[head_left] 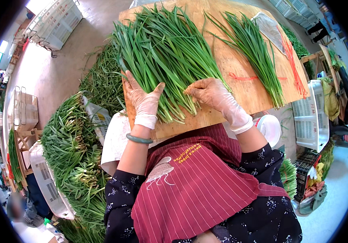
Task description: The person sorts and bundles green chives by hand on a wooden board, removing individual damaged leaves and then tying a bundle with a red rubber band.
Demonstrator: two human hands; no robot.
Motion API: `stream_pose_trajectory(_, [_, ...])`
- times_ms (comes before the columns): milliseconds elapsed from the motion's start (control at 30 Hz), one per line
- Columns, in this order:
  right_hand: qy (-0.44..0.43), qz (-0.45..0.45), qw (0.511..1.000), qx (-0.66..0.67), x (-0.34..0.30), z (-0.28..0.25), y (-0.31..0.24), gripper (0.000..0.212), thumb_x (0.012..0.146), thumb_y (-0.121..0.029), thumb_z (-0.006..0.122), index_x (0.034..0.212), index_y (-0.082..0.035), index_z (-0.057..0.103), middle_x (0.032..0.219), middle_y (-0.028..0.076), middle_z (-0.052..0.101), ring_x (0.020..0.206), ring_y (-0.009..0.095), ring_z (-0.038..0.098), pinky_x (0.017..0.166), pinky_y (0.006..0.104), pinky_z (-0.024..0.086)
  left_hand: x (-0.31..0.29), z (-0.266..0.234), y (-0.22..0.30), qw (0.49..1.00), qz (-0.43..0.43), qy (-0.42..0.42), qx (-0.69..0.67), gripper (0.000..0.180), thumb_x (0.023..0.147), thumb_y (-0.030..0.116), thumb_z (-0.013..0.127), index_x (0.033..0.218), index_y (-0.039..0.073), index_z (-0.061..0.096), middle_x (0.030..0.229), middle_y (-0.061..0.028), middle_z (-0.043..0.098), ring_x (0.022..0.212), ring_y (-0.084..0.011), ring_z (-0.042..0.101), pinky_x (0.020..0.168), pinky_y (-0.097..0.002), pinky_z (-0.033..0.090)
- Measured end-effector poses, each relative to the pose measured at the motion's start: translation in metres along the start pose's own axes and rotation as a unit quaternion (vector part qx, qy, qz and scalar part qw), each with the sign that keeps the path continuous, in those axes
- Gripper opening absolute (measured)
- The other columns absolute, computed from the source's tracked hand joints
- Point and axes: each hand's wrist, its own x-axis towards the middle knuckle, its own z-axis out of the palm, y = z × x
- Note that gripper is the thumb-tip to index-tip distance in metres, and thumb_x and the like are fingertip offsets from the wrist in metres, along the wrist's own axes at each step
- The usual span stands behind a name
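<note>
A wide heap of garlic chives (168,52) lies on a wooden board (218,52), its pale cut ends toward me. My left hand (143,97), in a soiled clear glove, rests at the heap's left edge with thumb and fingers apart. At the heap's right side, my gloved right hand (214,95) has its thumb and fingertips pinched on the lower stems of some chives. Farther right on the board, a smaller bunch of chives (259,56) lies across a red tie string (242,77).
More red strings (293,60) and a clear plastic sheet (269,30) lie at the board's right edge. Piled chives (75,137) fill the floor and crates to my left. A white bucket (269,128) and a white crate (311,117) stand on the right.
</note>
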Motion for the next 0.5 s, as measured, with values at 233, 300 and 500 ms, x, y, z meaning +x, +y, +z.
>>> stream_pose_trajectory(233, [0.196, -0.184, 0.914, -0.303, 0.014, 0.009, -0.004, 0.025, 0.074, -0.025, 0.066, 0.094, -0.011, 0.063, 0.075, 0.01, 0.062, 0.064, 0.022, 0.059, 0.059, 0.0327, 0.046, -0.001, -0.005, 0.016, 0.999, -0.019, -0.036, 0.027, 0.125, 0.05, 0.027, 0.083, 0.14, 0.016, -0.002, 0.139, -0.0291, 0.009, 0.129, -0.0406, 0.016, 0.104, -0.0403, 0.021])
stream_pose_trajectory(300, [0.237, -0.233, 0.851, -0.406, 0.013, 0.013, -0.013, 0.035, 0.069, -0.029, 0.068, 0.099, -0.014, 0.058, 0.082, 0.009, 0.06, 0.075, 0.027, 0.06, 0.062, 0.0366, 0.047, -0.002, -0.002, 0.004, 0.999, 0.017, -0.014, 0.023, 0.125, 0.05, 0.03, 0.083, 0.14, 0.017, -0.002, 0.139, -0.0289, 0.01, 0.128, -0.0406, 0.017, 0.104, -0.0404, 0.022])
stream_pose_trajectory(500, [0.107, -0.245, 0.829, -0.492, -0.001, 0.045, 0.002, 0.019, 0.068, -0.026, 0.065, 0.078, -0.012, 0.059, 0.071, 0.006, 0.059, 0.068, 0.024, 0.06, 0.06, 0.0358, 0.045, -0.001, -0.004, 0.025, 0.999, -0.015, -0.029, 0.043, 0.126, 0.048, 0.04, 0.083, 0.14, 0.02, -0.001, 0.139, -0.0285, 0.01, 0.127, -0.0439, 0.017, 0.103, -0.0444, 0.022])
